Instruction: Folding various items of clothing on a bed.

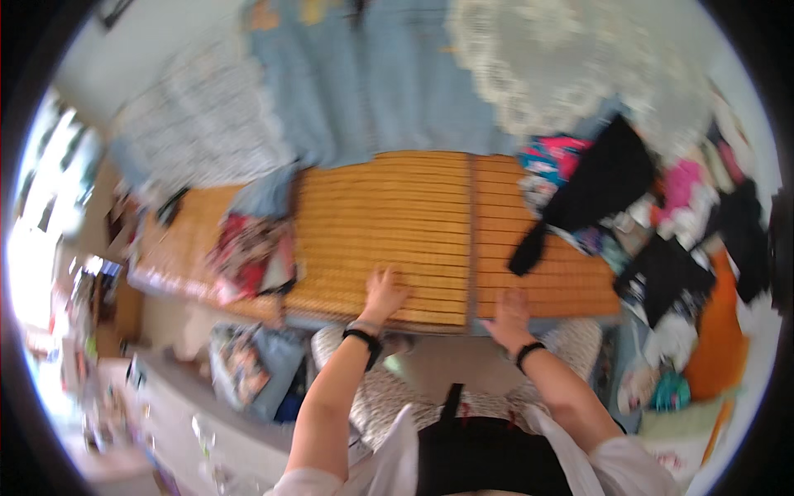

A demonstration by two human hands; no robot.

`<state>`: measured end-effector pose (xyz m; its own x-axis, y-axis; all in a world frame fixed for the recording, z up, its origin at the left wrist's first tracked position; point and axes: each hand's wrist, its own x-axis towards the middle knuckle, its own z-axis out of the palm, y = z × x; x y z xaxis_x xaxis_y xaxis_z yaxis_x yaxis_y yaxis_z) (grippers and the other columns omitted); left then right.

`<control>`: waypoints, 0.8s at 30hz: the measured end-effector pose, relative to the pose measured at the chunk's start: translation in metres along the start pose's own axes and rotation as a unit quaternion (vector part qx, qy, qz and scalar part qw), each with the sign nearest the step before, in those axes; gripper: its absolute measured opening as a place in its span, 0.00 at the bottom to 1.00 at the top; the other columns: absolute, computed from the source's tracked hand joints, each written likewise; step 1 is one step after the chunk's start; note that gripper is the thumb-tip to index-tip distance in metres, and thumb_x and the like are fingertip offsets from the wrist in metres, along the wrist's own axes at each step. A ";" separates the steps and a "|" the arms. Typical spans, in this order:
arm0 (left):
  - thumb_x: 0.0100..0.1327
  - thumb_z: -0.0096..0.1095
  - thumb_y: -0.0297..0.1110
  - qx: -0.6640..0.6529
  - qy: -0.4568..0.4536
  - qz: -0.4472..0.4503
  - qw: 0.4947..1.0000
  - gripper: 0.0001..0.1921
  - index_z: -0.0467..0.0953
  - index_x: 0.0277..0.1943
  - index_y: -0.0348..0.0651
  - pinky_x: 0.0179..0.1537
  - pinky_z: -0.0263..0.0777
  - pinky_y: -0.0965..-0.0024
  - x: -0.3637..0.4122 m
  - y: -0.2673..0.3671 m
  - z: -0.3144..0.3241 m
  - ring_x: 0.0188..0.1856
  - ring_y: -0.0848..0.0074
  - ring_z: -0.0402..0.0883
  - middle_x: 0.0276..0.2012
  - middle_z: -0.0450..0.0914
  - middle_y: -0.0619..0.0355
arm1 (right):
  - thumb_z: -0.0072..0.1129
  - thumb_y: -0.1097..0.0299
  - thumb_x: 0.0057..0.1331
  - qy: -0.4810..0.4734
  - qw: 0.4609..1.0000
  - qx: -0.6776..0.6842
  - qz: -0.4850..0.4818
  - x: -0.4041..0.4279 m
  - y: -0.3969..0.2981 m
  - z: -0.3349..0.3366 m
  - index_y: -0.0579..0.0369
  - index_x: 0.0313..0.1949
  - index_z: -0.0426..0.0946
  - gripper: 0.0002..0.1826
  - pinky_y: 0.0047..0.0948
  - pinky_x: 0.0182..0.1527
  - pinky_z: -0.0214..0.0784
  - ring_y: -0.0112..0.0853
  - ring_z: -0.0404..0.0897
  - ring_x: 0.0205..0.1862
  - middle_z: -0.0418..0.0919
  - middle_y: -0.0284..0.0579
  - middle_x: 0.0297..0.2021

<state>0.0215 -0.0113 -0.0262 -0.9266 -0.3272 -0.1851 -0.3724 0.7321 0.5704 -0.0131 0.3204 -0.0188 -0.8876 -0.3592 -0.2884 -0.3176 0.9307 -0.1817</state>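
Observation:
My left hand (386,292) lies palm down with fingers apart on a yellow-brown slatted mat (381,229). On the orange-brown section to the right of the seam, my right hand (512,319) rests near the front edge, also holding nothing. A black garment (598,180) is spread at the back right, its narrow end pointing towards my right hand. To the left of the mat's middle sits a bunched red and patterned cloth (254,251), with blue fabric behind it.
Lace-edged cloth (496,56) and light blue fabric (384,93) hang behind the mat. Mixed clothes, including an orange garment (719,335), are heaped on the right. A bag (267,366) stands below the front edge at left, beside a pale cabinet (205,421).

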 end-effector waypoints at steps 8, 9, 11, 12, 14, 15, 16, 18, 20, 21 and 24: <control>0.49 0.63 0.67 0.181 -0.214 -0.023 0.960 0.60 0.34 0.73 0.46 0.65 0.27 0.34 -0.029 0.083 -0.001 0.73 0.48 0.22 0.72 0.24 0.39 | 0.57 0.50 0.63 -0.033 0.930 0.363 0.042 0.039 0.062 -0.076 0.64 0.63 0.59 0.38 0.42 0.62 0.57 0.49 0.64 0.63 0.63 0.66 0.60; 0.49 0.64 0.67 0.186 -0.228 -0.041 0.955 0.61 0.32 0.73 0.47 0.65 0.26 0.33 -0.028 0.083 0.000 0.73 0.49 0.21 0.72 0.23 0.40 | 0.56 0.51 0.63 0.051 0.908 0.408 0.079 0.052 0.078 -0.084 0.67 0.60 0.61 0.35 0.39 0.59 0.61 0.48 0.68 0.60 0.67 0.66 0.57; 0.49 0.64 0.67 0.196 -0.241 -0.046 0.949 0.61 0.31 0.73 0.48 0.65 0.25 0.33 -0.027 0.090 0.007 0.73 0.49 0.20 0.72 0.21 0.40 | 0.57 0.52 0.63 0.367 0.875 0.304 0.090 0.088 0.132 -0.083 0.70 0.56 0.65 0.33 0.40 0.54 0.64 0.50 0.72 0.53 0.72 0.65 0.50; 0.49 0.62 0.69 0.217 -0.241 -0.052 0.945 0.62 0.29 0.73 0.48 0.65 0.26 0.33 -0.026 0.090 0.010 0.73 0.49 0.22 0.72 0.22 0.40 | 0.58 0.53 0.63 0.407 0.832 0.352 0.132 0.107 0.157 -0.093 0.70 0.55 0.66 0.32 0.40 0.52 0.65 0.50 0.73 0.51 0.73 0.65 0.48; 0.48 0.61 0.70 0.240 -0.249 -0.070 0.936 0.63 0.26 0.73 0.48 0.65 0.27 0.33 -0.027 0.091 0.010 0.74 0.49 0.23 0.72 0.22 0.40 | 0.59 0.54 0.62 0.479 0.748 0.404 0.219 0.137 0.185 -0.124 0.71 0.52 0.67 0.30 0.41 0.50 0.66 0.51 0.74 0.47 0.74 0.63 0.44; 0.48 0.61 0.70 0.243 -0.247 -0.067 0.936 0.63 0.26 0.73 0.48 0.65 0.27 0.33 -0.027 0.089 0.010 0.74 0.49 0.23 0.72 0.22 0.40 | 0.60 0.55 0.61 0.515 0.707 0.405 0.265 0.147 0.192 -0.139 0.71 0.50 0.68 0.29 0.41 0.49 0.66 0.51 0.74 0.46 0.75 0.63 0.41; 0.48 0.62 0.69 0.241 -0.251 -0.064 0.935 0.63 0.26 0.73 0.48 0.65 0.27 0.33 -0.025 0.093 0.014 0.74 0.50 0.23 0.72 0.22 0.40 | 0.60 0.56 0.61 0.498 0.687 0.442 0.291 0.157 0.215 -0.148 0.71 0.46 0.70 0.26 0.41 0.48 0.66 0.52 0.75 0.45 0.76 0.63 0.40; 0.48 0.62 0.69 0.234 -0.262 -0.061 0.934 0.64 0.26 0.73 0.48 0.66 0.27 0.34 -0.021 0.102 0.016 0.74 0.51 0.21 0.72 0.21 0.40 | 0.60 0.59 0.61 0.438 0.705 0.474 0.293 0.162 0.250 -0.159 0.67 0.35 0.74 0.18 0.42 0.46 0.67 0.54 0.75 0.43 0.78 0.62 0.36; 0.47 0.63 0.68 0.226 -0.246 -0.077 0.939 0.63 0.28 0.73 0.48 0.65 0.26 0.33 -0.030 0.082 0.009 0.73 0.50 0.21 0.72 0.22 0.40 | 0.58 0.63 0.61 0.503 0.762 0.351 0.210 0.157 0.183 -0.190 0.63 0.29 0.72 0.14 0.46 0.40 0.64 0.56 0.73 0.39 0.75 0.61 0.32; 0.47 0.63 0.67 0.213 -0.235 -0.070 0.946 0.62 0.30 0.73 0.47 0.65 0.24 0.32 -0.032 0.081 0.009 0.73 0.49 0.21 0.72 0.23 0.40 | 0.58 0.63 0.62 0.548 0.782 0.261 0.145 0.151 0.159 -0.205 0.63 0.27 0.71 0.14 0.47 0.39 0.63 0.57 0.72 0.37 0.73 0.61 0.30; 0.50 0.61 0.68 0.222 -0.257 -0.077 0.937 0.60 0.31 0.73 0.47 0.66 0.26 0.37 -0.029 0.086 0.001 0.74 0.49 0.23 0.73 0.26 0.40 | 0.57 0.64 0.63 0.475 0.807 0.348 -0.040 0.118 0.077 -0.212 0.63 0.28 0.65 0.16 0.45 0.35 0.60 0.53 0.69 0.31 0.68 0.58 0.26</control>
<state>0.0166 0.0620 0.0271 -0.7193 -0.2017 -0.6647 -0.3825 0.9138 0.1367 -0.2130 0.3643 0.1320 -0.8335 0.1079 0.5418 -0.4159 0.5231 -0.7439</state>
